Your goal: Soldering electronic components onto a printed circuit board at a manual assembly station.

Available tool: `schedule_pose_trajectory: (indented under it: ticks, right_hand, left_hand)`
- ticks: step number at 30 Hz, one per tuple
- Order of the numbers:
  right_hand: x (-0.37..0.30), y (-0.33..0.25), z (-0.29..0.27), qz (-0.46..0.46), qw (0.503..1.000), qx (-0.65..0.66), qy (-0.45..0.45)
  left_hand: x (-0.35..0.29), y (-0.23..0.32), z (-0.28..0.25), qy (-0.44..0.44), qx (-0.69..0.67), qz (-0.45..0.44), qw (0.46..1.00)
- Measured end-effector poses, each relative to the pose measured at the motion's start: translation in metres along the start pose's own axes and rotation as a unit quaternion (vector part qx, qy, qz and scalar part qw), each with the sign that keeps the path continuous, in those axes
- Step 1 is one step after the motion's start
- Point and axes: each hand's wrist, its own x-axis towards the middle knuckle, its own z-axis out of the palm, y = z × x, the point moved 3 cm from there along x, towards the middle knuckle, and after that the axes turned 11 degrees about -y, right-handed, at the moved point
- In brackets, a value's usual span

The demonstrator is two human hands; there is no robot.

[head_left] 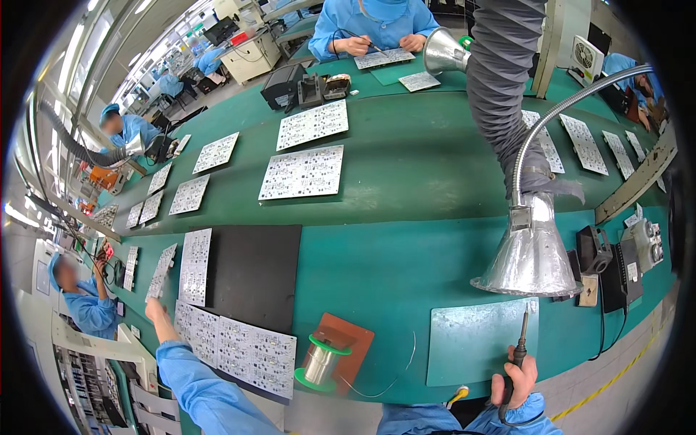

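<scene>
My left hand (155, 310) reaches out to the far left and pinches the lower end of a white circuit board panel (161, 272), lifting it tilted off the green bench (377, 254). I judge the panel light, thin and stiff but prone to flex, with small parts that would not like pressure, so the bare edge looks the right place to hold. My right hand (516, 377) is closed around the dark handle of a soldering iron (519, 348), tip up, over the grey work mat (471, 348). More white panels (239, 348) lie beside a black mat (255, 275). Near me stands a spool of solder wire (319, 361) on a brown pad (348, 341). A silver fume hood (531, 254) hangs above the mat. I see no containers.
</scene>
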Motion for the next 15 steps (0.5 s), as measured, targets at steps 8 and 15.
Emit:
schedule_pose_trajectory:
  ticks: [8, 15]
  right_hand:
    - [0.000, -0.002, -0.003, -0.029, 0.999, 0.015, 0.032]
    - [-0.009, 0.002, -0.004, -0.056, 0.996, 0.054, 0.038]
  left_hand:
    - [-0.055, 0.071, 0.012, 0.016, -0.269, 0.050, 0.962]
    - [-0.106, 0.139, -0.035, -0.035, -0.336, 0.146, 0.930]
